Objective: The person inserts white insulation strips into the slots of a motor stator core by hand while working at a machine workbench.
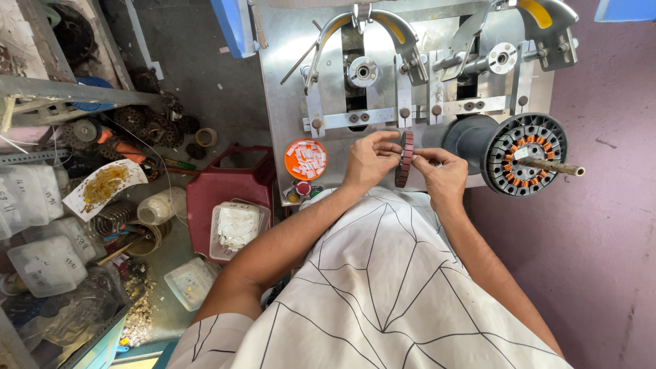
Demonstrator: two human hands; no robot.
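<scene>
Before metal machine (383,82): ring-shaped stator core (406,159) between hands, left hand (369,160), right hand (443,174) both pinching edges.

At far left we see clear plastic bags (31,198) stacked — each handwritten in dark ink. A small white label (523,154) sits on the stator's face.

A round orange lid (305,159) of white slips lies on the steel machine plate (280,82), beside a maroon stool (222,191) holding a white tub (236,229).
</scene>
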